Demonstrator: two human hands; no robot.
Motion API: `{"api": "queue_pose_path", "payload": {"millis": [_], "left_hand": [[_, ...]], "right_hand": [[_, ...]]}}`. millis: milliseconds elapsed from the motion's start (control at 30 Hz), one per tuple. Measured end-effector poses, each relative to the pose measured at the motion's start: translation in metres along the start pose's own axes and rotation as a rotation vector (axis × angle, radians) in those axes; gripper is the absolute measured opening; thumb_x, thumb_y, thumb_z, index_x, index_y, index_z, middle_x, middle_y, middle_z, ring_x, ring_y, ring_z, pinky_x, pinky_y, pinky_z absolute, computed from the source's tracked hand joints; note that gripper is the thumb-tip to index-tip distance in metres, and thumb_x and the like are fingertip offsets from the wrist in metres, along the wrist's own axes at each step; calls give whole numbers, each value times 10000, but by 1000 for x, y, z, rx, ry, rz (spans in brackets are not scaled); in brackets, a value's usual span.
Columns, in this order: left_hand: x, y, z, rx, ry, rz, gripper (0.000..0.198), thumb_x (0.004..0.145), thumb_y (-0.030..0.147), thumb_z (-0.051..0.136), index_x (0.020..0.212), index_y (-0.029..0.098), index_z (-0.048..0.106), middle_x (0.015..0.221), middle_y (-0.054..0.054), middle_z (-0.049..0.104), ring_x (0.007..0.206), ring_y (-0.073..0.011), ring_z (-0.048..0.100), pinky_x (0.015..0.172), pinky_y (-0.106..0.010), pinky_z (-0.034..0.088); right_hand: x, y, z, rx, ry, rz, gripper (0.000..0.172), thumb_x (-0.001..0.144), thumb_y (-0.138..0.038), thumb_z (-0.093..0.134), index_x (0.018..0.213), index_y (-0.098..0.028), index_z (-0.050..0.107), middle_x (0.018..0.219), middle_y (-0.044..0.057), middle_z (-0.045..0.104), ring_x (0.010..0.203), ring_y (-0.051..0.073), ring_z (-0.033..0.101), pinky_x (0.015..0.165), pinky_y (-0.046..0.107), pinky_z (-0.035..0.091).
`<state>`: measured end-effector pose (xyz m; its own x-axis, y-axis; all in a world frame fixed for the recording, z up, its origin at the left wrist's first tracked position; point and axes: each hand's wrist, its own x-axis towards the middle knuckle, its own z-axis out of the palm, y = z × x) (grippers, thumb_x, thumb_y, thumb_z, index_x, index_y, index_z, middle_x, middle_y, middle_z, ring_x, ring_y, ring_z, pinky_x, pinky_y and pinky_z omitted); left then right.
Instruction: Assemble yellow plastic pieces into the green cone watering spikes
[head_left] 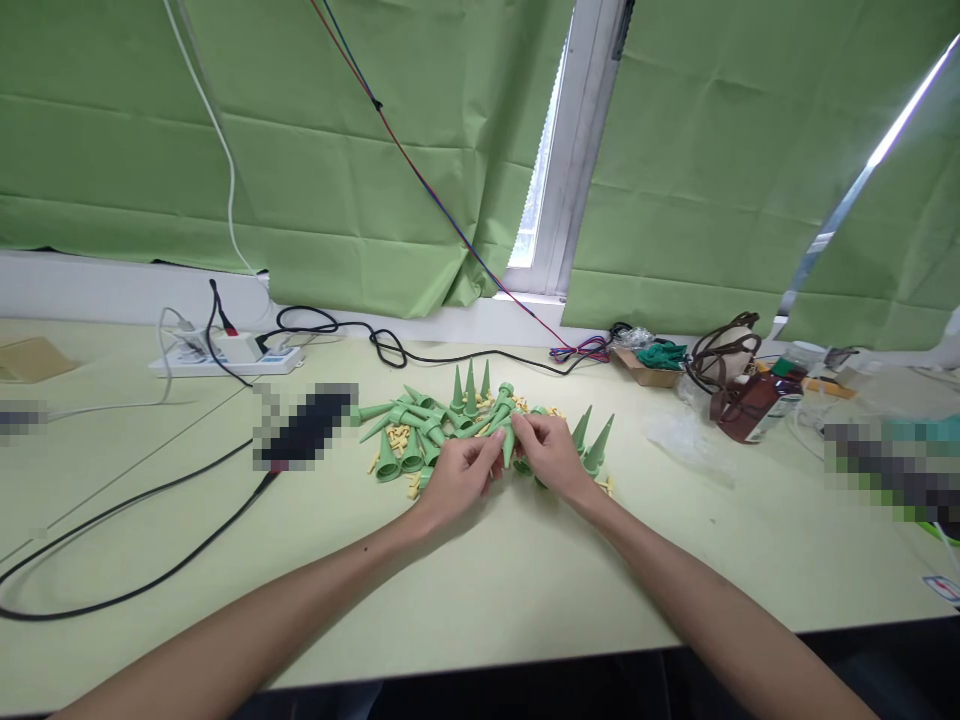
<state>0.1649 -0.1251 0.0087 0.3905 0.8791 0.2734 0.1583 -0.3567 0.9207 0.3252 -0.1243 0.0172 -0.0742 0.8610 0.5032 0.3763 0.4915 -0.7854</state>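
Note:
At the middle of the head view, my left hand [463, 470] and my right hand [553, 453] meet over a pile of green plastic parts. A green cone-shaped spike [508, 448] sits between them, its narrow end down, with the fingers of both hands closed on it. What the hidden fingertips touch underneath I cannot make out. Around the hands lie several more green spikes [410, 456], some tipped over, some standing point up. Small yellow pieces [401, 438] are scattered among them. Two upright spikes [598, 446] stand just right of my right hand.
A black device [307, 428], partly blurred, lies left with its cable [217, 545] looping over the table [450, 610]. A power strip [225, 358] is at the back left. At right are a clear plastic bag [688, 447], a brown bottle [759, 403] and a small cardboard box [646, 372].

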Motion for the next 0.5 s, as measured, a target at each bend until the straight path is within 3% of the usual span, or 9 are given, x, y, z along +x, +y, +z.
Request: {"api": "queue_pose_path", "payload": {"millis": [500], "left_hand": [[-2, 3, -3, -20, -58, 7, 418, 937, 528, 502, 721, 177, 568, 483, 33, 477, 446, -114, 462, 452, -249, 363]], "right_hand": [[0, 0, 0, 44, -38, 8, 555, 979, -538, 409, 534, -206, 427, 470, -24, 472, 462, 120, 442, 515, 257, 373]]}}
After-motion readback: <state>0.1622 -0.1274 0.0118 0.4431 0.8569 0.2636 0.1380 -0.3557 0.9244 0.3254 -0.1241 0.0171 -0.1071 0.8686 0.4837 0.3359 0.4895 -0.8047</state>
